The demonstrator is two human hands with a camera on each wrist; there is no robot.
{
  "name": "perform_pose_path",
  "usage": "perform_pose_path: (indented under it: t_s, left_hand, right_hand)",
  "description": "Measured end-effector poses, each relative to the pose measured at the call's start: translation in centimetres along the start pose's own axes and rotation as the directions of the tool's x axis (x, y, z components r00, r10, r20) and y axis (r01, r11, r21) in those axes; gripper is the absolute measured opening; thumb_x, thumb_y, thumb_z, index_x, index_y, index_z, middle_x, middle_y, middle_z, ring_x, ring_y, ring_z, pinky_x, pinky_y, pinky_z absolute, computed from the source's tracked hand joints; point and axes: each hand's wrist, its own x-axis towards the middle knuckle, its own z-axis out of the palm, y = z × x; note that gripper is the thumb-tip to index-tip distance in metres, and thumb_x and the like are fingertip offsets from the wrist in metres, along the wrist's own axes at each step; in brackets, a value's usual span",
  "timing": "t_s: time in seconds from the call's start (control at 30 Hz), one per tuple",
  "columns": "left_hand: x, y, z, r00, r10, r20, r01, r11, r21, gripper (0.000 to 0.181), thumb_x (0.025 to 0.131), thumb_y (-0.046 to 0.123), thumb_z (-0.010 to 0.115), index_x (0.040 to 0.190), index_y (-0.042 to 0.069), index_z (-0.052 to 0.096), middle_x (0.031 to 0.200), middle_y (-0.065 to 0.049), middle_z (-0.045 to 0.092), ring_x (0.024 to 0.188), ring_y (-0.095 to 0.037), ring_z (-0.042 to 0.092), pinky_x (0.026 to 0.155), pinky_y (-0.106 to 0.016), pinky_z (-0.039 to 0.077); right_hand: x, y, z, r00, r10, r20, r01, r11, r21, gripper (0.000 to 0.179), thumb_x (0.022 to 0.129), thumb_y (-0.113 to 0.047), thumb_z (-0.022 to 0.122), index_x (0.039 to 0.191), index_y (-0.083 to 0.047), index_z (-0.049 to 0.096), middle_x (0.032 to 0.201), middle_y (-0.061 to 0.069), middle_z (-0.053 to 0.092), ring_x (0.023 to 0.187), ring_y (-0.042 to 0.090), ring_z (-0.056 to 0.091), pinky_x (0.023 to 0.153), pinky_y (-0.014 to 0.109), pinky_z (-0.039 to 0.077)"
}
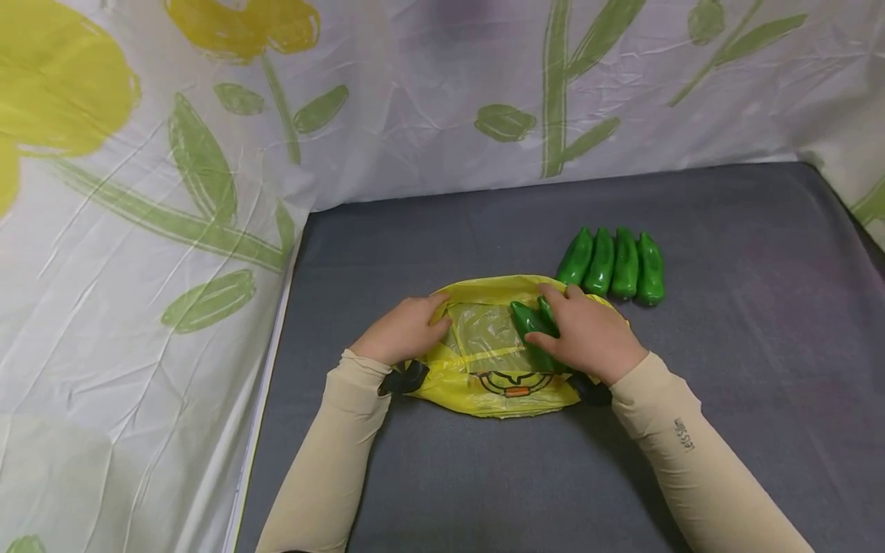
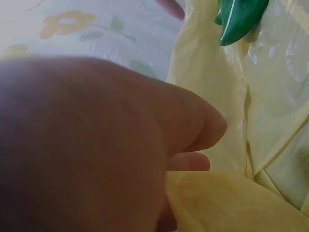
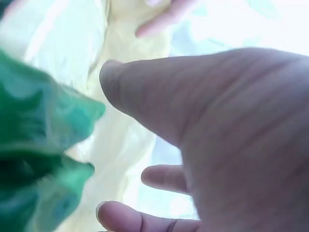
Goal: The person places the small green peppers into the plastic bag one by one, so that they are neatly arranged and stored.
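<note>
Head view: yellow bag [image 1: 442, 393] lies on grey surface [image 1: 484, 480]; left hand [image 1: 403, 330], loosely parted, touches its rim, apparently to spread it. Two peppers [image 1: 529, 324] lie inside, four loose peppers [image 1: 625, 265] beyond.
Left wrist view: pepper glossy green, tapered.
Right wrist view: right hand [image 3: 241, 130], digits apart, grips nothing.

Right grip [image 1: 591, 332] — thumb [image 3: 154, 87], fingers [image 3: 118, 216] apart
</note>
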Motion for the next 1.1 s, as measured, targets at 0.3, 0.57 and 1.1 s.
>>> perform_pose_path:
  t_s: [0.3, 0.57, 1.1]
  left_hand:
    - [0.1, 0.1, -0.1, 1.000, 0.006, -0.007, -0.006, 1.000, 0.015, 0.055, 0.111, 0.026, 0.049, 0.162, 0.008, 0.040, 0.104, -0.008, 0.066, 0.053, -0.014, 0.050, 0.074, -0.037, 0.050]
    - [0.3, 0.4, -0.3, 1.000, 0.010, -0.010, -0.010, 1.000, 0.026, 0.054, 0.111, 0.026, 0.049, 0.162, 0.008, 0.041, 0.102, -0.008, 0.067, 0.055, -0.014, 0.050, 0.075, -0.037, 0.051]
    - [-0.1, 0.0, 0.2, 1.000, 0.009, -0.025, -0.008, 1.000, 0.017, 0.054, 0.111, 0.028, 0.050, 0.161, 0.007, 0.042, 0.110, -0.009, 0.068, 0.055, -0.014, 0.051, 0.077, -0.038, 0.052]
  right_hand:
    - [-0.1, 1.2, -1.6, 0.999, 0.046, -0.025, -0.045, 0.999, 0.027, 0.073, 0.101, -0.040, 0.070, 0.157, -0.002, 0.044, 0.132, 0.031, 0.063, 0.084, 0.033, 0.070, 0.063, 0.048, 0.056]
    - [-0.5, 2.3, -2.8, 0.995, 0.067, -0.074, -0.063, 0.996, 0.061, 0.062, 0.105, -0.033, 0.066, 0.155, -0.002, 0.048, 0.119, 0.025, 0.068, 0.091, 0.033, 0.070, 0.063, 0.048, 0.056]
    - [-0.8, 5.7, -4.3, 0.983, 0.156, -0.092, -0.142, 0.980, 0.142, 0.055, 0.107, -0.028, 0.060, 0.153, 0.000, 0.049, 0.107, 0.021, 0.071, 0.081, 0.029, 0.067, 0.065, 0.050, 0.054]
